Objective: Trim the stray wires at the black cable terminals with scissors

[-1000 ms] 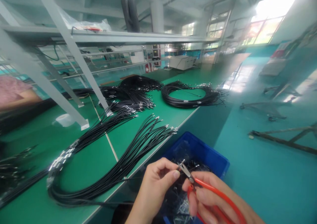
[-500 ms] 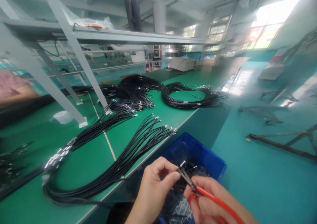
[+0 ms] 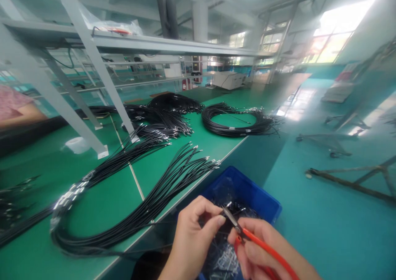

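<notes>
My left hand (image 3: 193, 232) is closed in a pinch, thumb against forefinger, over the blue bin. A thin black cable (image 3: 165, 222) runs from the bench edge to this hand, and its end is mostly hidden by the fingers. My right hand (image 3: 262, 247) is wrapped round red-handled pliers (image 3: 230, 216), whose metal jaws point up and left to the left fingertips. Whether the jaws grip the cable end is too small to tell. Beside the hands, a bent bundle of black cables (image 3: 123, 235) with silver tips lies on the green bench (image 3: 102, 205).
Under my hands stands a blue bin (image 3: 262, 203) holding small clear and dark pieces. A coil of black cable (image 3: 229, 130) and more cable bundles (image 3: 173, 102) lie farther back. White shelf posts (image 3: 99, 69) rise from the bench. A person's arm (image 3: 27, 114) shows at far left.
The pliers have shifted slightly left and their jaws look a little closer together. My left hand keeps its pinch in nearly the same place.
</notes>
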{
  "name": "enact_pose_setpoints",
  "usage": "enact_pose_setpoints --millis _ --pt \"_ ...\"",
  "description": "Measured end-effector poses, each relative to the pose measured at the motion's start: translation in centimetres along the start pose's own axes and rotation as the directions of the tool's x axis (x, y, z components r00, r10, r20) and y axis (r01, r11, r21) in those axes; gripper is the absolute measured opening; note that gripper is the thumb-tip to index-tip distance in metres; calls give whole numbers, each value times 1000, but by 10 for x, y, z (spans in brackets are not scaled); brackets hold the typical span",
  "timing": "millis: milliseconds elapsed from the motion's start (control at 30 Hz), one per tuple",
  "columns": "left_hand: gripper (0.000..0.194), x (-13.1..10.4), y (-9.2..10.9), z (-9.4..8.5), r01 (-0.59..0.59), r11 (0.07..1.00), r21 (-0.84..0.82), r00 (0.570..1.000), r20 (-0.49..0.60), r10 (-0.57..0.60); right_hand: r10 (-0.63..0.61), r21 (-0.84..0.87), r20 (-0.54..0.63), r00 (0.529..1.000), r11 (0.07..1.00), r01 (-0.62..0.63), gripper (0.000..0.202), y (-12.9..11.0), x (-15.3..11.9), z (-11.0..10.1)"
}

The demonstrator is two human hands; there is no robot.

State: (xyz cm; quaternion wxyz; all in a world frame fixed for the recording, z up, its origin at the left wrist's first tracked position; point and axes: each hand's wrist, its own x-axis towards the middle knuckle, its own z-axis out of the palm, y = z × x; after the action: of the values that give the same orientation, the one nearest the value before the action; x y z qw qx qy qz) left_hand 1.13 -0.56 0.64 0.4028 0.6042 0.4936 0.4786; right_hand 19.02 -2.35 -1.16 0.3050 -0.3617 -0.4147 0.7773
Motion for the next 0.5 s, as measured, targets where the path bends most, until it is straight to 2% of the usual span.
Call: enact_pose_setpoints --millis 100,167,300,400,500 --pt "7 -2 -1 2 -61 996 66 997 -36 63 67 -165 -59 996 983 -76 33 -4 5 5" --pt "8 -3 -2 4 -94 988 122 993 -66 103 42 -224 -120 992 972 -68 27 -8 3 8" --pt "7 -5 -5 8 -130 965 229 982 -101 157 52 -190 -77 996 980 -65 32 -10 -5 3" --pt "7 -7 -10 11 -167 944 283 975 -95 201 -19 -129 -94 995 992 7 44 -8 -8 -10" --pt "9 -10 -15 15 -243 909 339 952 -97 290 -61 -131 -90 994 990 49 42 -6 -11 -19"
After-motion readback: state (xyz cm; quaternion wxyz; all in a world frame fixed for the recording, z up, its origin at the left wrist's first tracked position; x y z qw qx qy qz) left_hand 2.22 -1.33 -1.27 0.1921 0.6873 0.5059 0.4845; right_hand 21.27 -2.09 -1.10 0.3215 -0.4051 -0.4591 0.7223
